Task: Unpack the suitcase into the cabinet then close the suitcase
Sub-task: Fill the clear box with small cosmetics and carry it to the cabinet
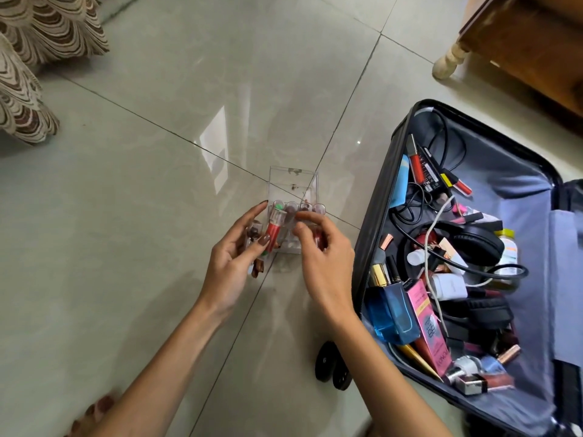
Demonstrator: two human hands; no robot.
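**Lipstick rack on the floor, suitcase nowhere near empty**

Head cam, only view there is. Left hand (233, 257) is wrapped round a red tube (273, 230) w/ a few more bits in the palm. Right hand (325, 257) looks to be pinching a small tube (318, 237) at the clear organiser (293, 184), tho it's blurry.

Suitcase (378, 222) lies open just right of the hands, still stuffed: headphones (473, 241), cables, blue bottle (394, 310), pink box (426, 320).

Risk imo: left hand's overloaded, so a tube could slip and roll off across the glossy tile floor (157, 184). Organiser's light too, so a nudge could tip it.

Room: patterned fabric (31, 58) top left, wooden furniture (520, 42) top right, maybe the cabinet, can't tell.
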